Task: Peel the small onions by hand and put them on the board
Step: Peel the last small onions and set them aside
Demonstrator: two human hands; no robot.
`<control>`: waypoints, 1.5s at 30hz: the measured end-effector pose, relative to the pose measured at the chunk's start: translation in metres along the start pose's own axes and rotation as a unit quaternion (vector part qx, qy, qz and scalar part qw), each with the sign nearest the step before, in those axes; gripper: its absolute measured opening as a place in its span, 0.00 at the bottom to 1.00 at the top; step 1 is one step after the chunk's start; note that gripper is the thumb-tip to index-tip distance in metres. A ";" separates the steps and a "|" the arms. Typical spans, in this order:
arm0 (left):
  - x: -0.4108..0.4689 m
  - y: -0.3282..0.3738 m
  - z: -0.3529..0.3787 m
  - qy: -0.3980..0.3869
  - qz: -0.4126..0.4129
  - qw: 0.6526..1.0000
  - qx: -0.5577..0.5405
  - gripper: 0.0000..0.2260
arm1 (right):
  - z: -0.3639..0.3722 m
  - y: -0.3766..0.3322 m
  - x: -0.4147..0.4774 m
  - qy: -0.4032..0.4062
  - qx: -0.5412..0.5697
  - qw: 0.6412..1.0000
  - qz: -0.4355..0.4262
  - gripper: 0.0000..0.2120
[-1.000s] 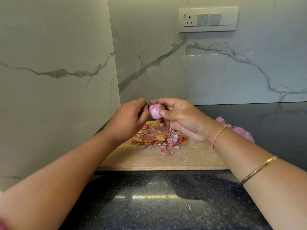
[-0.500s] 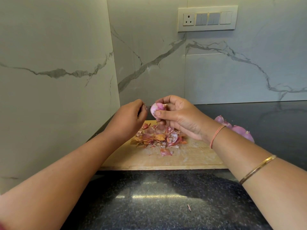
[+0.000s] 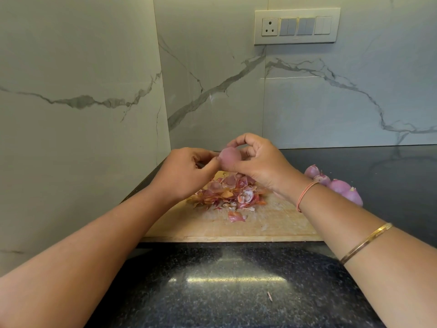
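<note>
Two hands meet above a wooden board: the right hand grips a small onion between thumb and curled fingers, while the left hand pinches at its left side. Loose skins lie heaped on the board below; more onions rest on the dark counter beside its right edge.

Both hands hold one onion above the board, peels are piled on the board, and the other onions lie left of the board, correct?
One slip: the other onions lie right of the board, not left, past the right wrist in the head view. Otherwise yes: the left hand and right hand hold the onion above it, with peels piled on it.
</note>
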State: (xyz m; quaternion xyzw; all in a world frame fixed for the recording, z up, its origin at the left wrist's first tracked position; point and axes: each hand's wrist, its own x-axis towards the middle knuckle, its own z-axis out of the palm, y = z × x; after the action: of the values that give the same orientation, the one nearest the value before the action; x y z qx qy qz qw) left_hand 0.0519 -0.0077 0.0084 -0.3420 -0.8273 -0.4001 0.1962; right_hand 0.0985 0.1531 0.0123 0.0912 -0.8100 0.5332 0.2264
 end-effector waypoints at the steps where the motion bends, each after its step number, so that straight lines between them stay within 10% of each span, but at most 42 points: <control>1: 0.000 0.000 0.000 -0.001 0.006 1.000 -0.008 0.10 | 0.000 0.000 0.000 -0.003 -0.006 1.000 -0.004 0.17; 16: -0.001 0.006 -0.001 0.022 0.009 1.000 0.013 0.09 | 0.004 -0.003 -0.001 -0.007 -0.084 0.994 -0.064 0.14; 45: 0.008 -0.015 -0.007 0.039 -0.103 0.991 0.081 0.08 | -0.003 -0.012 -0.008 -0.145 0.202 0.967 0.055 0.15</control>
State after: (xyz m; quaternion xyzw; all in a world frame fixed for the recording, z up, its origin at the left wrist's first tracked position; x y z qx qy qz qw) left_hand 0.0359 -0.0170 0.0096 -0.2224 -0.8793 -0.3630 0.2134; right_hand 0.1104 0.1500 0.0192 0.1671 -0.7134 0.6784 0.0535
